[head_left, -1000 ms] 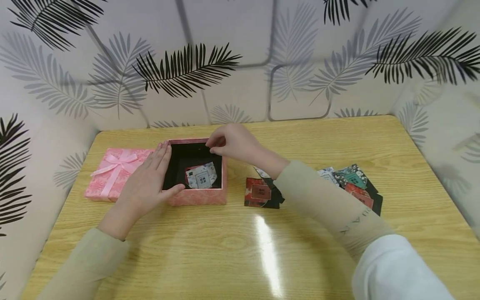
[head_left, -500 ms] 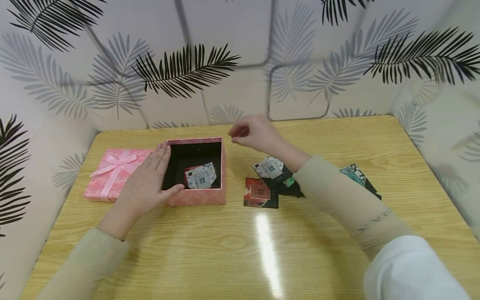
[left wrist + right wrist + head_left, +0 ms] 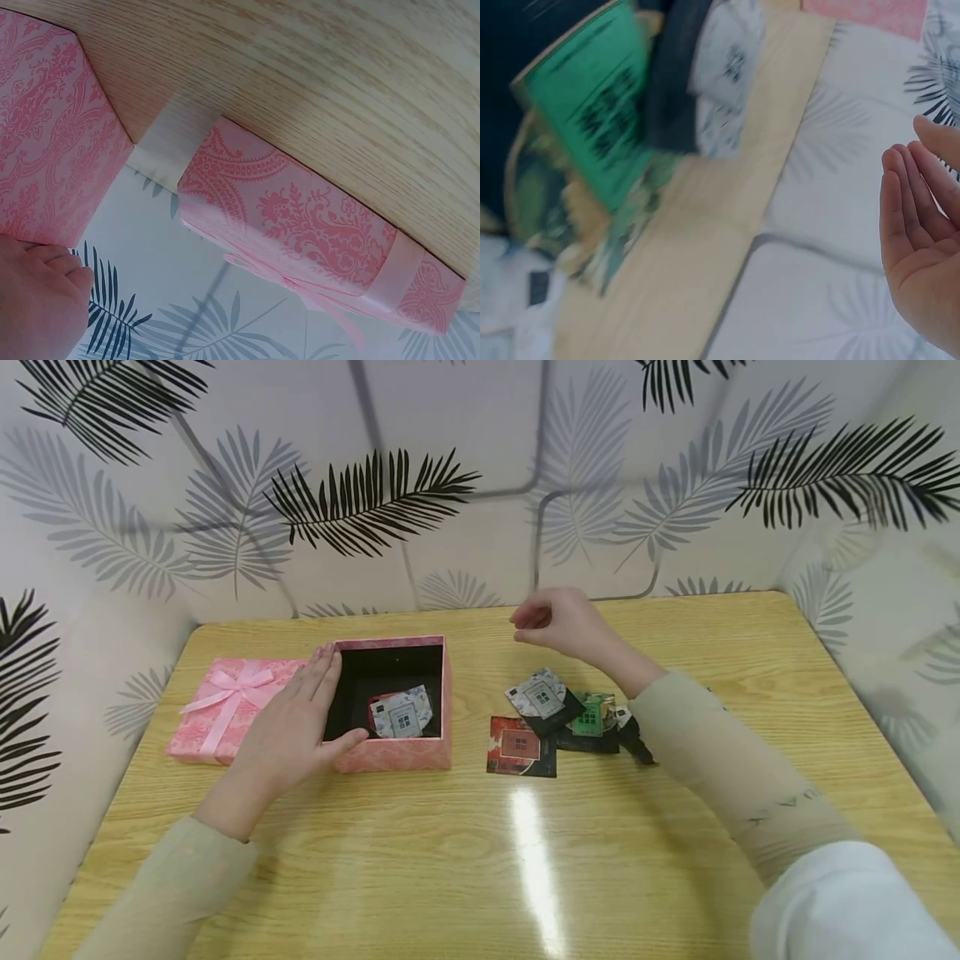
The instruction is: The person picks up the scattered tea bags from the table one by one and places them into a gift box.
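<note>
- My left hand (image 3: 288,735) rests against the left wall of the open pink box (image 3: 392,758); the fingers (image 3: 322,672) lie straight and pressed together along the rim, and the thumb reaches across the near left corner.
- From the left wrist view, only my fingertips (image 3: 71,274) show, touching the box's patterned pink side.
- The box stands on the tabletop (image 3: 480,860), left of centre, and its inside is black.
- In the box lie two small packets: a white-patterned packet (image 3: 402,711) on top, tilted against the near right corner, and a red one peeking out beneath it.
- The pink lid (image 3: 228,706) with its ribbon bow lies flat just left of the box, partly under my left hand.
- My right hand (image 3: 558,622) hovers above the tabletop, to the right of the box and beyond the loose packets; its fingers are loosely curled and hold nothing.
- The right wrist view shows those fingers (image 3: 904,217) side by side and gently bent, with an empty palm.
- On the tabletop right of the box is a small heap of packets: a red packet (image 3: 521,745) nearest the box, a grey-white packet (image 3: 542,694) overlapping a black one behind it, and a green packet (image 3: 591,720) further right, beside my right forearm.
</note>
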`<state>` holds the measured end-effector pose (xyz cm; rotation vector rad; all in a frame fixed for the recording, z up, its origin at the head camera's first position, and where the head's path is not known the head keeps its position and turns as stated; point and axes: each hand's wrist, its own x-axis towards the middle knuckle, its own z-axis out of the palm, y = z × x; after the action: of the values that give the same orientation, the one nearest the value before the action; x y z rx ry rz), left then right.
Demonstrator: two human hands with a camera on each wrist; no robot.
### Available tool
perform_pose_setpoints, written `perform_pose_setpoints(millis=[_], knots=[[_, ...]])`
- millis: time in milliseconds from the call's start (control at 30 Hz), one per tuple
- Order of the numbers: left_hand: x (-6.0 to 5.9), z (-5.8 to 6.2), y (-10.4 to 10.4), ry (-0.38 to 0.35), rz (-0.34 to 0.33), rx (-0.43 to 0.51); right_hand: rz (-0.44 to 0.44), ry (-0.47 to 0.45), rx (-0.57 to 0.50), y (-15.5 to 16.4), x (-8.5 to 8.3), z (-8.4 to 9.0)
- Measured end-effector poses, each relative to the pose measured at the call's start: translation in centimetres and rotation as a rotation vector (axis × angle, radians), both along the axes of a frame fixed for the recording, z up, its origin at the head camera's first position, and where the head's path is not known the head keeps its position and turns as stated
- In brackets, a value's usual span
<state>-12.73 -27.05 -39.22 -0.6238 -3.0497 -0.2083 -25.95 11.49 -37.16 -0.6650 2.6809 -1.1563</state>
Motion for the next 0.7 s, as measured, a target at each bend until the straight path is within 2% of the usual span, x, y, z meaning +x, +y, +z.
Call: perform_pose_setpoints(millis=[300,700], knots=[[0.1,-0.2,0.0,-0.008,0.005,0.011,-0.018,-0.048,0.011,2.6,-0.7,-2.0],[0.2,0.0,0.1,-0.02,0.012,-0.001,0.008,-0.101,0.05,3.8,-0.9,-4.4]])
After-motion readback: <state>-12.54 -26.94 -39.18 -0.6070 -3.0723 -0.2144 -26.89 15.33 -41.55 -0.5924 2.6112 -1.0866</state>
